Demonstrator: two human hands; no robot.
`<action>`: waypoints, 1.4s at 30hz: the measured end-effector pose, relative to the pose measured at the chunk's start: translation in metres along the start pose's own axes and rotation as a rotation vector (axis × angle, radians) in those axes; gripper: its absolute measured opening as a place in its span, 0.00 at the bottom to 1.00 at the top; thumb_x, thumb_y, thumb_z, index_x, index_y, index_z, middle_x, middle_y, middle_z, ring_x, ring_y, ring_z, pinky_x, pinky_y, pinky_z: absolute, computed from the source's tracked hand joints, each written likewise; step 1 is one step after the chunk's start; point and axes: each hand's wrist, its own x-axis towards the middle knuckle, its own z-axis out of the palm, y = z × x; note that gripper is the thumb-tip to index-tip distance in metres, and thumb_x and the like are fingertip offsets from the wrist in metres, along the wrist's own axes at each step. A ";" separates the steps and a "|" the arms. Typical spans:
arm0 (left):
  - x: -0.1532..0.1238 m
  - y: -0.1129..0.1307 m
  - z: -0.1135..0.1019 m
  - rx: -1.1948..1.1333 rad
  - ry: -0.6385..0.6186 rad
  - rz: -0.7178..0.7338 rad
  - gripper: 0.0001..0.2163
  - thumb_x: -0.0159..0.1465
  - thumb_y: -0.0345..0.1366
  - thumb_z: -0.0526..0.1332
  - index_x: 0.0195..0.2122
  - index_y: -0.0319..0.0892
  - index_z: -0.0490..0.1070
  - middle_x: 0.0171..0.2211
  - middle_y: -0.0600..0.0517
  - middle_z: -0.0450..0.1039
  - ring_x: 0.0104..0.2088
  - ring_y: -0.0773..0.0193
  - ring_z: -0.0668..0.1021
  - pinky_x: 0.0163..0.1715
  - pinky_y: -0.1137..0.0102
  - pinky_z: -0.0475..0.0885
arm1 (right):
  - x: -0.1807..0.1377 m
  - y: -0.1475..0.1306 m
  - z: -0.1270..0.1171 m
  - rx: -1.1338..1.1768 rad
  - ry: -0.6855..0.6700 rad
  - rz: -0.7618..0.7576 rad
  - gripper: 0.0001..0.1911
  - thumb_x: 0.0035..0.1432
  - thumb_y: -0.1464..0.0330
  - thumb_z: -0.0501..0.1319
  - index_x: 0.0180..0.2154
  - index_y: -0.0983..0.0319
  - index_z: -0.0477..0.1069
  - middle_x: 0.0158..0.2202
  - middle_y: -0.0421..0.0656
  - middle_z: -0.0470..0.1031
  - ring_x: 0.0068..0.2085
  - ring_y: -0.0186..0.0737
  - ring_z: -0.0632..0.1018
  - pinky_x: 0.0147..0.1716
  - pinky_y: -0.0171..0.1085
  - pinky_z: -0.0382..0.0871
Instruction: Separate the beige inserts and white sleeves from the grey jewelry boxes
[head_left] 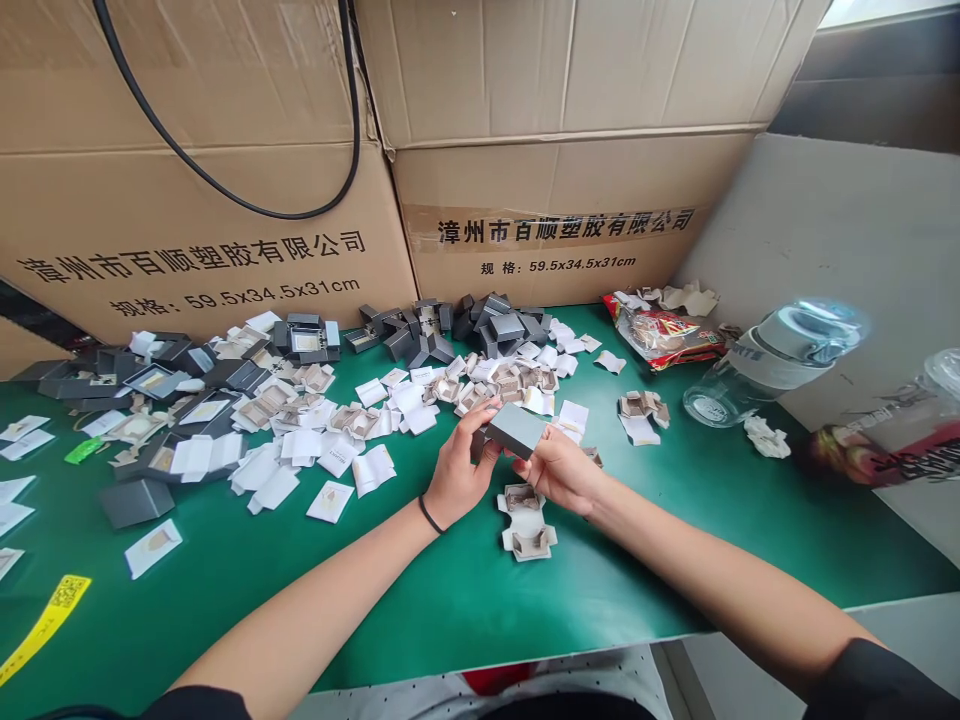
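Between my two hands is a small dark grey box, held a little above the green table. My left hand grips its left side, thumb in front and fingers behind. On the right side my right hand has its fingers closed at the box's edge; part of them is hidden. Just below the hands lies an unfolded grey cardboard insert. Behind the box spreads a heap of similar cardboard inserts mixed with folded white papers.
Grey boxes pile up at the back and left, against large cartons. To the right stand a clear bottle, a red snack packet and a crumpled tissue. A black cable hangs above. A yellow strip lies front left.
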 end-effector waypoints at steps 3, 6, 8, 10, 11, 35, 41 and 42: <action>-0.001 -0.001 -0.002 -0.059 -0.059 0.064 0.17 0.64 0.42 0.52 0.53 0.45 0.53 0.58 0.37 0.58 0.58 0.52 0.65 0.50 0.55 0.68 | 0.001 -0.002 -0.002 0.014 -0.044 0.036 0.14 0.38 0.73 0.69 0.31 0.62 0.70 0.25 0.37 0.71 0.24 0.26 0.70 0.19 0.23 0.64; -0.003 -0.003 -0.004 -0.091 -0.060 0.102 0.16 0.66 0.45 0.48 0.51 0.45 0.55 0.59 0.37 0.56 0.58 0.51 0.65 0.49 0.53 0.69 | 0.000 0.000 -0.001 -0.025 -0.082 0.069 0.13 0.41 0.70 0.69 0.33 0.62 0.70 0.27 0.39 0.72 0.24 0.27 0.70 0.17 0.24 0.63; -0.003 -0.002 -0.004 -0.090 -0.065 0.125 0.14 0.66 0.43 0.47 0.51 0.46 0.55 0.58 0.38 0.57 0.58 0.52 0.65 0.50 0.53 0.68 | -0.002 0.003 0.000 -0.031 -0.069 0.085 0.13 0.44 0.68 0.68 0.34 0.61 0.70 0.29 0.39 0.72 0.24 0.27 0.70 0.17 0.25 0.63; -0.002 0.000 -0.005 -0.078 -0.078 0.147 0.15 0.66 0.42 0.48 0.53 0.46 0.55 0.57 0.39 0.58 0.58 0.53 0.64 0.51 0.54 0.67 | -0.004 0.006 0.001 -0.033 -0.039 0.072 0.12 0.46 0.67 0.67 0.35 0.60 0.70 0.29 0.39 0.71 0.24 0.27 0.69 0.18 0.26 0.63; -0.002 0.002 -0.005 -0.063 -0.086 0.162 0.16 0.66 0.41 0.50 0.55 0.47 0.54 0.57 0.39 0.58 0.58 0.53 0.64 0.51 0.55 0.67 | -0.004 0.007 0.001 -0.043 -0.026 0.054 0.12 0.46 0.66 0.67 0.35 0.60 0.70 0.29 0.39 0.70 0.23 0.28 0.68 0.18 0.27 0.63; 0.008 0.005 -0.009 0.009 0.025 0.250 0.22 0.64 0.39 0.53 0.61 0.55 0.55 0.53 0.44 0.61 0.54 0.55 0.69 0.45 0.61 0.72 | -0.005 -0.005 0.004 -0.132 -0.183 -0.057 0.15 0.47 0.64 0.66 0.38 0.58 0.69 0.31 0.39 0.71 0.27 0.29 0.66 0.24 0.30 0.62; 0.006 0.004 -0.008 0.015 0.032 0.255 0.22 0.64 0.39 0.53 0.61 0.55 0.55 0.54 0.43 0.60 0.53 0.54 0.69 0.45 0.61 0.72 | -0.003 -0.005 -0.001 -0.135 -0.212 -0.019 0.20 0.43 0.62 0.69 0.39 0.60 0.71 0.35 0.43 0.73 0.31 0.33 0.69 0.28 0.33 0.66; 0.005 0.003 -0.009 0.010 0.029 0.254 0.23 0.64 0.39 0.53 0.61 0.55 0.54 0.54 0.43 0.60 0.54 0.54 0.69 0.46 0.61 0.72 | -0.003 -0.004 -0.002 -0.159 -0.221 -0.021 0.19 0.45 0.61 0.68 0.40 0.60 0.71 0.35 0.44 0.73 0.31 0.33 0.70 0.29 0.34 0.67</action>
